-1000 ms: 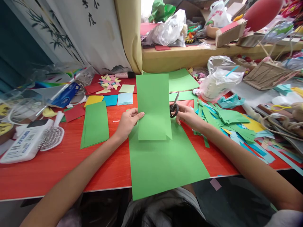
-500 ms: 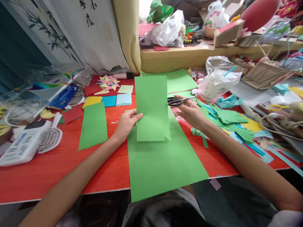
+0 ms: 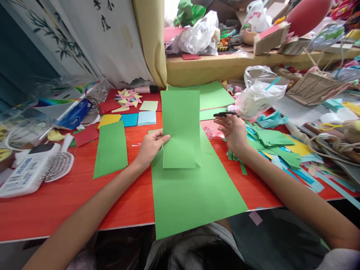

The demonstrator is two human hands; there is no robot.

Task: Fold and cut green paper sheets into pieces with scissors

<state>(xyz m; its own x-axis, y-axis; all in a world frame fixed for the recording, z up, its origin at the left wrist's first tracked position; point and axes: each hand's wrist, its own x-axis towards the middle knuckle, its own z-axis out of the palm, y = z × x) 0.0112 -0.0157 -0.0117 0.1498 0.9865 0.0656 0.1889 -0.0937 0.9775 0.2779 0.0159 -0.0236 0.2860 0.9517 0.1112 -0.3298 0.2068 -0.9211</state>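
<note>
My left hand (image 3: 152, 145) pinches the left edge of a folded green paper sheet (image 3: 180, 127) and holds it upright over a larger green sheet (image 3: 194, 191) lying flat on the red table (image 3: 70, 191). My right hand (image 3: 233, 132) hovers to the right of the held sheet with its fingers apart and nothing in it. Black scissors (image 3: 225, 114) lie on the table just beyond its fingertips.
Another green sheet (image 3: 110, 148) lies to the left, with a hairbrush (image 3: 57, 165) and a white device (image 3: 26, 173) beyond it. Green and blue paper strips (image 3: 275, 144) pile up at the right. Small coloured squares and paper stars (image 3: 128, 98) sit behind. A plastic bag (image 3: 260, 93) stands at the back right.
My right hand carried the scissors away from the held sheet, laid them on the table at the back right and let go. The left hand stays on the paper.
</note>
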